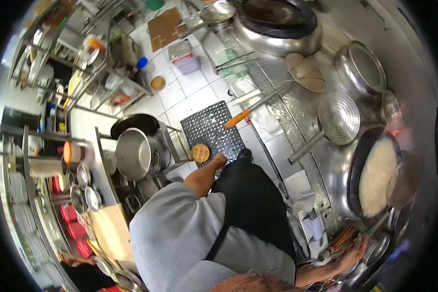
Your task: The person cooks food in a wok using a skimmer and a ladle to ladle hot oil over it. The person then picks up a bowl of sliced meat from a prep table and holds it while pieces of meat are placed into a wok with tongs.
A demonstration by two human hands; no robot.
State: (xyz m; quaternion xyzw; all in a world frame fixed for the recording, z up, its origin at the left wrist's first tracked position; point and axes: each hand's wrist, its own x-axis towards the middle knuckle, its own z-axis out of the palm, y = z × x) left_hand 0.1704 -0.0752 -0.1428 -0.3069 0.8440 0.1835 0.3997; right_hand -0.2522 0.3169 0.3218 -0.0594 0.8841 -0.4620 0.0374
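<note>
My right hand is closed around the handle of a round, brownish strainer. The strainer's bowl is over the edge of a wok filled with pale, frothy liquid. Next to that hand lies a bundle of thin bamboo sticks, like a wok brush. My left hand hangs low beside the black apron with its fingers curled in, and nothing shows in it. Near it in view is a round, slatted brown disc, apparently on the floor mat.
A perforated skimmer and an orange-handled mesh strainer rest on the steel counter. A second wok and a metal pot stand beyond. Behind me are a large steel pot, shelving and a black floor mat.
</note>
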